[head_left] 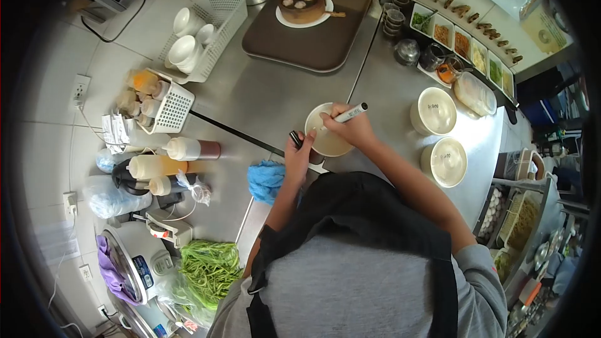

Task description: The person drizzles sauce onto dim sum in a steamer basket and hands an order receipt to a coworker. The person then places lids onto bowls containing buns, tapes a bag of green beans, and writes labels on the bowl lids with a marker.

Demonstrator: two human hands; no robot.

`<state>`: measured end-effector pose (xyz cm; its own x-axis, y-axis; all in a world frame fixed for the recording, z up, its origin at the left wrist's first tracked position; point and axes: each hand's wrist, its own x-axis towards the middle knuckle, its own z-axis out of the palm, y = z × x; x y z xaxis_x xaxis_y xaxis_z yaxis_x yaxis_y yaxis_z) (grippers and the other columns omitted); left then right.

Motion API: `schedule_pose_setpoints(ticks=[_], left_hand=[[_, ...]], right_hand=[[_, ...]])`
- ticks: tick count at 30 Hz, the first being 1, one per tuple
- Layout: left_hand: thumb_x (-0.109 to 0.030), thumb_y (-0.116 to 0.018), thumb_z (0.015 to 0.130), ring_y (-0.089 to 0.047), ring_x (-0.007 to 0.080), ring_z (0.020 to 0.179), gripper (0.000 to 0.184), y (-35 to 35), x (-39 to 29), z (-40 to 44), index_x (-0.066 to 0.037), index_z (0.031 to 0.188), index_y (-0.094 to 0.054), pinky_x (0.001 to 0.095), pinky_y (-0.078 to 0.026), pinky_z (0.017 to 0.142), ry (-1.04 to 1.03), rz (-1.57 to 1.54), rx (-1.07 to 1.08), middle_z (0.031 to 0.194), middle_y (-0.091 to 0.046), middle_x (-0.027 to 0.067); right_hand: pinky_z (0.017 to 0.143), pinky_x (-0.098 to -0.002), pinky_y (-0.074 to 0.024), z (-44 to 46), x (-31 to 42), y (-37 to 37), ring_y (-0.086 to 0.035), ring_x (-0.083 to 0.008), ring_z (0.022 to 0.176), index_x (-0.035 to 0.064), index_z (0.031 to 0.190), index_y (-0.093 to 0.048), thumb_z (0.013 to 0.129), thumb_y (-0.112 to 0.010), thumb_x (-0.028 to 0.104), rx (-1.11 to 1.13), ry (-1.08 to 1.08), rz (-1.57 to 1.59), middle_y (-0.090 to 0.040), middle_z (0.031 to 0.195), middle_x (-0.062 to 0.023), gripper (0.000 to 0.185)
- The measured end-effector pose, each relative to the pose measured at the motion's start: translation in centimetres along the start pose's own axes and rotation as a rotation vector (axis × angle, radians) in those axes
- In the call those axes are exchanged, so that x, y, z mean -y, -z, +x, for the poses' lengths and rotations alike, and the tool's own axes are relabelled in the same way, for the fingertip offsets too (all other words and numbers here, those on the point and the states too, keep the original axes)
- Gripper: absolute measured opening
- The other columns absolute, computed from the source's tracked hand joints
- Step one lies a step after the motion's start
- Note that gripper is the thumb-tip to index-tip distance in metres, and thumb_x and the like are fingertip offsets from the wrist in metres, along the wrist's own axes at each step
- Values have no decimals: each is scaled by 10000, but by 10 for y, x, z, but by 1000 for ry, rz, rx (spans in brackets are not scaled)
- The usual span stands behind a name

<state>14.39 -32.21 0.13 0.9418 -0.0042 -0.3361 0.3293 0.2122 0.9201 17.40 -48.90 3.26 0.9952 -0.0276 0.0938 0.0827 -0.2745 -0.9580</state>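
A round cream bowl (333, 144) stands on the steel counter in front of me. My right hand (352, 126) holds a white marker (348, 114), its tip low over the inside of the bowl. The black marker cap (295, 138) is pinched in my left hand (300, 150), whose thumb rests at the bowl's left rim. To the right stand two more cream bowls, an upper one (433, 111) and a lower one (444, 162), each with dark writing inside.
A brown tray (299, 49) with a bamboo steamer (302, 5) lies at the back. Left are white baskets (173, 109), sauce bottles (203, 149) and a blue cloth (266, 181). Topping containers (462, 44) line the right back; bagged green vegetables (210, 267) sit lower left.
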Motion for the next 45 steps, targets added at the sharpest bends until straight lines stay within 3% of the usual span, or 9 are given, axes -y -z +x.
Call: schedule_pose_setpoints(ticks=[2, 5, 8, 11, 23, 32, 35, 45], left_hand=[[-204, -672, 885, -450, 14, 570, 263, -3, -1, 1, -152, 819, -422, 185, -353, 501, 2, -51, 5, 679, -478, -78], [-192, -665, 888, -450, 13, 559, 257, 2, 1, 3, -154, 830, -418, 185, -346, 484, -32, -51, 22, 691, -488, -73], [-187, -663, 889, -444, 9, 549, 257, 1, -1, 2, -158, 830, -414, 185, -337, 468, -19, -68, 28, 691, -490, -71], [-184, -662, 889, -436, 5, 545, 259, 0, 4, 4, -161, 828, -412, 184, -328, 461, -17, -86, 25, 684, -488, -74], [-172, -671, 882, -416, -8, 574, 268, 2, 5, 5, -169, 786, -421, 177, -307, 492, -38, -74, 18, 679, -476, -95], [-156, -679, 874, -407, -9, 586, 266, 3, 7, 8, -169, 783, -430, 170, -302, 509, -32, -83, 25, 677, -462, -103], [-154, -684, 871, -401, -10, 584, 272, 2, 6, 7, -170, 777, -430, 170, -299, 509, -43, -77, 20, 675, -452, -106], [-172, -696, 867, -384, -13, 576, 291, 3, 9, 9, -172, 757, -426, 175, -288, 501, -77, -64, 19, 674, -443, -107]], right_hand=[[465, -328, -356, 1, 8, -1, -386, -149, 471, 29, 612, -480, 755, -676, 166, -6, -63, 17, -453, 520, -54, 279], [465, -330, -359, 3, -1, -3, -390, -158, 469, 36, 614, -483, 752, -677, 163, 6, 11, -45, -455, 521, -55, 270], [441, -283, -329, 4, -13, -2, -398, -69, 471, 72, 589, -424, 787, -703, 175, 41, 94, -106, -450, 509, 5, 357], [466, -335, -361, 2, 0, -4, -384, -167, 471, 44, 617, -473, 736, -681, 157, -64, 7, -69, -467, 540, -64, 266], [462, -325, -358, 2, -9, -2, -382, -151, 470, 37, 599, -440, 733, -686, 145, -17, 112, -20, -455, 534, -58, 300], [454, -278, -300, 0, -6, -2, -340, -71, 501, 54, 587, -429, 771, -692, 112, -95, 51, -41, -417, 517, 3, 326], [447, -302, -345, 1, -13, -3, -353, -123, 459, 47, 598, -458, 741, -690, 131, -82, 99, -38, -438, 509, -41, 285], [438, -310, -344, 2, -14, -3, -341, -142, 450, 32, 592, -444, 716, -667, 93, -147, 124, -77, -420, 502, -75, 262]])
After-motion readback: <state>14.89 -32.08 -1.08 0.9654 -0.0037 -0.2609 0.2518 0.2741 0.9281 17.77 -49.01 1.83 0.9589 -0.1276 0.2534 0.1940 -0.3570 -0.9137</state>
